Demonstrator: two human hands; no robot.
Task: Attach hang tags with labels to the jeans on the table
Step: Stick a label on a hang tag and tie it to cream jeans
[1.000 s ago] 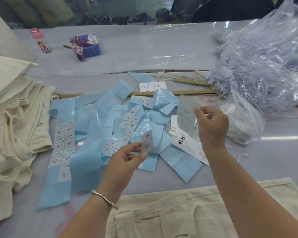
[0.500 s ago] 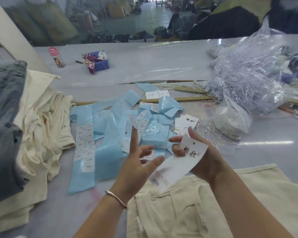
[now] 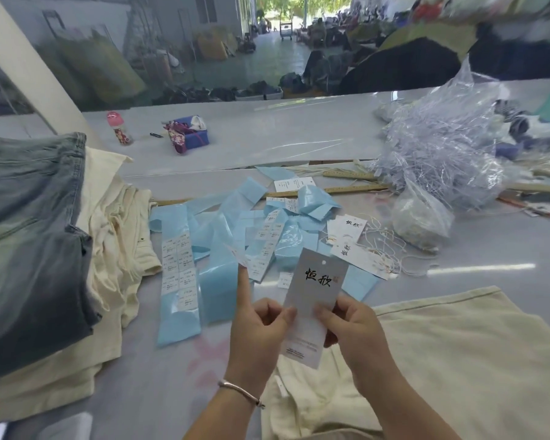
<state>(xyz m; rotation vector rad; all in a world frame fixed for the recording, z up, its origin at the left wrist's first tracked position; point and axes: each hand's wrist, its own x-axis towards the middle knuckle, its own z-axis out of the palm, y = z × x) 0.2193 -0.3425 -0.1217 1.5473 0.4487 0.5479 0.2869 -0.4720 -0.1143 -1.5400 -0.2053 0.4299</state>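
Now upright where half a second ago it lay slanted: the hang tag [image 3: 315, 300], held above the near edge of the table [image 3: 299, 138], over the cream jeans [image 3: 442, 354]. Its long axis runs near-vertical, leaning slightly right; the punched hole is at the far, top end, black brush characters face the camera, and fine print sits at the near end.

Left hand [image 3: 261, 331]: has closed in since the earlier frame, thumb now pinching the tag's left edge, index finger straight up with a small label [image 3: 237, 254] stuck on its tip, other fingers curled. A silver bangle [image 3: 240, 389] is on that wrist.

Right hand [image 3: 353, 328]: thumb and curled fingers pinch the tag's right edge, lower than before.

Surface: pale grey, glossy.
- Beyond the tag: blue backing strips [image 3: 178, 274], some carrying white size labels.
- Right of the tag, farther back: spare tags [image 3: 350, 236] with white strings.
- Far right of the tag: a bag of clear plastic fasteners [image 3: 438, 157], a smaller filled bag [image 3: 419, 217].
- Behind the strips: wooden rulers [image 3: 350, 190].
- Left of the tag: a stack of folded cream and grey-blue jeans [image 3: 35, 249].
- Far left back: a pink-capped bottle [image 3: 118, 128], a blue pouch [image 3: 191, 136].

Room: a warehouse floor with garment heaps, open doorway with greenery at the far end.
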